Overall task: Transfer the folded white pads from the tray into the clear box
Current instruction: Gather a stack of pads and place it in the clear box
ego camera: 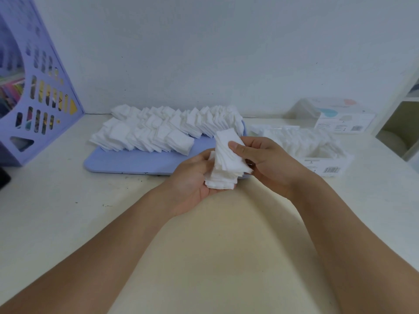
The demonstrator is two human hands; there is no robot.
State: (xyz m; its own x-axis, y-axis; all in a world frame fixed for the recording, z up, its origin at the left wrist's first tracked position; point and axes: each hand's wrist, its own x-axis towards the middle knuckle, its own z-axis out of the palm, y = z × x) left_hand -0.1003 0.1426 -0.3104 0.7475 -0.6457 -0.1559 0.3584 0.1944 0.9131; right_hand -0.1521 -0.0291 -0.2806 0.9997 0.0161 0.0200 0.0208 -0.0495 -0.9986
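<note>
Near the tray (136, 160), a stack of pads (226, 164) is gripped by the left hand (192, 177) and pinched by the right hand (267, 162); carrying rightward to the clear box (317, 155) is likely called for next.

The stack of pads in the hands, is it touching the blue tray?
Cannot tell. In the head view the stack of pads is held by the left hand and right hand, overlapping the blue tray; any gap beneath is hidden.

soft fibrous pads (226, 164) (matt), smooth plastic tray (136, 160)
</note>
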